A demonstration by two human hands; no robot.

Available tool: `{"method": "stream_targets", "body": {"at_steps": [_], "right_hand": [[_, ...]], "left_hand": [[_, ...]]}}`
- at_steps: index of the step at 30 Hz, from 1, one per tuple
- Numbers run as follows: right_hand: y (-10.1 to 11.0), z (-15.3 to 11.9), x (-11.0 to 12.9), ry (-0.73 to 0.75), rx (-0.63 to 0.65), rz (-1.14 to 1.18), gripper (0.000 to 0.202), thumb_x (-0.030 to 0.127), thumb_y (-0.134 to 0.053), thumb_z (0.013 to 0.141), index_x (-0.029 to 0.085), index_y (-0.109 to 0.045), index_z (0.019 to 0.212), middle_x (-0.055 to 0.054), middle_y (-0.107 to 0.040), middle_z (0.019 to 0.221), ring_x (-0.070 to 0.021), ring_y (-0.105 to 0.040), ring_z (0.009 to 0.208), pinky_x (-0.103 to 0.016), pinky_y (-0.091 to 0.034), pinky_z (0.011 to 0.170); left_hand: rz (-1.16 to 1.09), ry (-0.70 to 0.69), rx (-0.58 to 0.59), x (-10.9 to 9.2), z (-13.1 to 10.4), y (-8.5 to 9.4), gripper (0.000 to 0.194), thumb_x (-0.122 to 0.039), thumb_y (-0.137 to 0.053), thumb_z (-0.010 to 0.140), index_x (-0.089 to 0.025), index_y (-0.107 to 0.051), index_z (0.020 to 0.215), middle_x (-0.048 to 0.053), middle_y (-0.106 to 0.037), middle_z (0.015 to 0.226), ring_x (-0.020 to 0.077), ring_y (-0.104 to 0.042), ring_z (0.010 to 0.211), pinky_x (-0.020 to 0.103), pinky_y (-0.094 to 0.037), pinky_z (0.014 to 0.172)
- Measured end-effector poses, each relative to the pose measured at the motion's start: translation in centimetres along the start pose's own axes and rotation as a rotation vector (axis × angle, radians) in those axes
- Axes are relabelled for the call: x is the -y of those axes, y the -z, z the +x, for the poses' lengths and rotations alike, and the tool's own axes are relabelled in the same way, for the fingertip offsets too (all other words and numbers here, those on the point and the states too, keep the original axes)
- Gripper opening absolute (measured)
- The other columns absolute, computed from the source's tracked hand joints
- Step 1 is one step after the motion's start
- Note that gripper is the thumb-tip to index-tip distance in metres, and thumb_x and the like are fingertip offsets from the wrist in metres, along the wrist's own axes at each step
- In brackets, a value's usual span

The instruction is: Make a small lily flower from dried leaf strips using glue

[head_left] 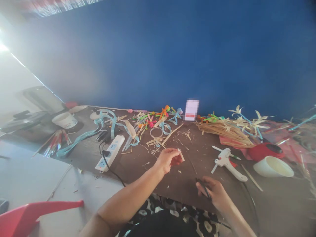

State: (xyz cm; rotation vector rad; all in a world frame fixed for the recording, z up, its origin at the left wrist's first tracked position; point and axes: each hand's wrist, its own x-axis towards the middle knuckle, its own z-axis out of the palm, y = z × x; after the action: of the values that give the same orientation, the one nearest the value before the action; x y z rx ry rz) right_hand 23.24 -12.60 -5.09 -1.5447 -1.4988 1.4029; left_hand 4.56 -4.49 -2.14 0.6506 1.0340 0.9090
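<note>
My left hand [170, 159] is raised a little over the brown table [153, 176]. Its thumb and fingers pinch a small pale strip [181, 154], which looks like dried plant material. Lower and to the right, my right hand [209, 189] is closed around a slim black-handled tool [204, 187]. From its front a thin dark shaft seems to point up and left; its exact kind is unclear. A white glue gun [225, 161] lies to the right of both hands. Scraps of straw [158, 141] are scattered beyond my left hand.
At the left, a white power strip [111, 153] has a black cord plugged in. Pale blue ribbon [81, 141] and colourful pipe-cleaner figures [164, 113] lie behind. To the right are a straw bundle [222, 133], pale flowers [247, 123] and a white cup [273, 168]. A red chair [29, 214] stands lower left.
</note>
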Motion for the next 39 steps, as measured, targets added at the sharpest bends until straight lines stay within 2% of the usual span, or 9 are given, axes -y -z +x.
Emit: {"method": "stream_targets", "body": {"at_steps": [7,15,19,26,39], "right_hand": [[0.2,-0.4,-0.4,0.000,0.047,0.073,0.026,0.041,-0.059,0.065,0.017,-0.049,0.063,0.004,-0.050,0.046,-0.0105,-0.046,0.046,-0.021,-0.033,0.046],[0.2,-0.6,1.1,-0.046,0.079,0.114,0.030,0.044,-0.060,0.063,0.017,-0.047,0.061,0.005,-0.048,0.045,-0.0090,-0.043,0.043,-0.020,-0.030,0.044],[0.3,-0.5,0.9,-0.035,0.079,0.115,0.030,0.044,-0.060,0.063,0.017,-0.047,0.061,0.006,-0.046,0.044,-0.0090,-0.044,0.044,-0.019,-0.030,0.044],[0.1,-0.5,0.6,-0.042,0.092,0.115,0.033,0.049,-0.056,0.065,0.018,-0.046,0.062,0.005,-0.047,0.044,-0.0094,-0.043,0.044,-0.020,-0.030,0.045],[0.3,-0.7,0.9,-0.037,0.108,0.095,0.031,0.048,-0.053,0.068,0.018,-0.047,0.064,0.004,-0.048,0.046,-0.0096,-0.042,0.045,-0.021,-0.030,0.046]], "left_hand": [[0.031,-0.007,-0.007,0.0,-0.1,-0.2,0.018,-0.028,-0.064,0.060,-0.013,-0.057,0.067,0.003,-0.062,0.059,0.0124,-0.059,0.052,0.018,-0.041,0.042],[0.024,-0.032,-0.001,0.0,-0.1,-0.6,0.018,-0.027,-0.063,0.061,-0.013,-0.056,0.068,0.004,-0.062,0.059,0.0134,-0.060,0.053,0.018,-0.041,0.042],[0.028,-0.040,-0.002,0.0,0.0,-0.8,0.018,-0.028,-0.063,0.060,-0.013,-0.056,0.068,0.003,-0.062,0.060,0.0135,-0.060,0.053,0.018,-0.040,0.042],[0.039,-0.039,-0.008,0.0,-0.2,-0.9,0.019,-0.028,-0.064,0.059,-0.014,-0.054,0.065,0.003,-0.062,0.059,0.0139,-0.060,0.053,0.018,-0.040,0.042],[0.043,-0.037,-0.010,0.1,-0.3,-1.1,0.018,-0.027,-0.063,0.058,-0.013,-0.054,0.064,0.003,-0.062,0.057,0.0142,-0.060,0.051,0.018,-0.039,0.041]]}}
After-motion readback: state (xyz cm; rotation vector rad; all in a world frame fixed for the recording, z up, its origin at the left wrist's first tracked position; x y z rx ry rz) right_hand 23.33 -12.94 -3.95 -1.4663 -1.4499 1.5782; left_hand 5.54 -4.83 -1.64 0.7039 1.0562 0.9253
